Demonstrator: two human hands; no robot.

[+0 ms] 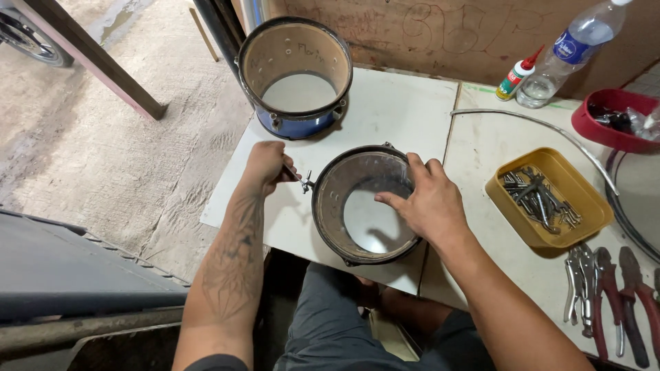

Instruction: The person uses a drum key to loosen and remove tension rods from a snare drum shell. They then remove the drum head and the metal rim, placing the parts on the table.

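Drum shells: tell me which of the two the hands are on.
The near drum shell, dark-rimmed, by the table's front edge. The blue drum shell behind it stands untouched.

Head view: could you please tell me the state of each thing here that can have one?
Near drum shell: open end up, steadied on the table.
Far drum shell: open end up, untouched.
Left hand: grip closed on a small tool at the near shell's side.
Right hand: open, fingers over the rim.
Yellow tray: holds metal rods.
Plastic bottle: leaning, nearly empty.
Pliers: lying unused.
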